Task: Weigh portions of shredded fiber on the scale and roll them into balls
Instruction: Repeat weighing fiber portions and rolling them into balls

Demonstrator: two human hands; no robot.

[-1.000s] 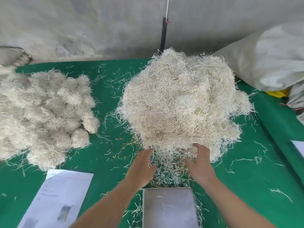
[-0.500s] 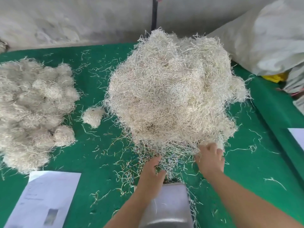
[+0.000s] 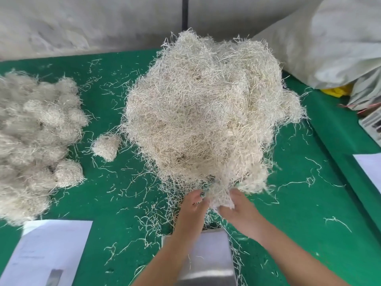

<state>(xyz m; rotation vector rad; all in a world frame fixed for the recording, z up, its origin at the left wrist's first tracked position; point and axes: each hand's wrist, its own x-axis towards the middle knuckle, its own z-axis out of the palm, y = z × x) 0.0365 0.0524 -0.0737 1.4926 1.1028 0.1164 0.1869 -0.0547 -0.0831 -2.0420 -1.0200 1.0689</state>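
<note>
A big loose heap of pale shredded fiber sits mid-table on the green cloth. At its near edge my left hand and my right hand both grip a small tuft of fiber pulled out from the heap. Just below the hands lies the steel pan of the scale, with a few stray strands on it. One rolled ball lies alone left of the heap. A pile of several rolled balls fills the left side.
White paper sheets lie at the front left and the right edge. A large white sack and a yellow item sit at the back right. Loose strands litter the green table.
A rolled ball landed left of the heap. Both hands moved in to the heap's near edge and closed on a tuft. The view tilted down and closer.
</note>
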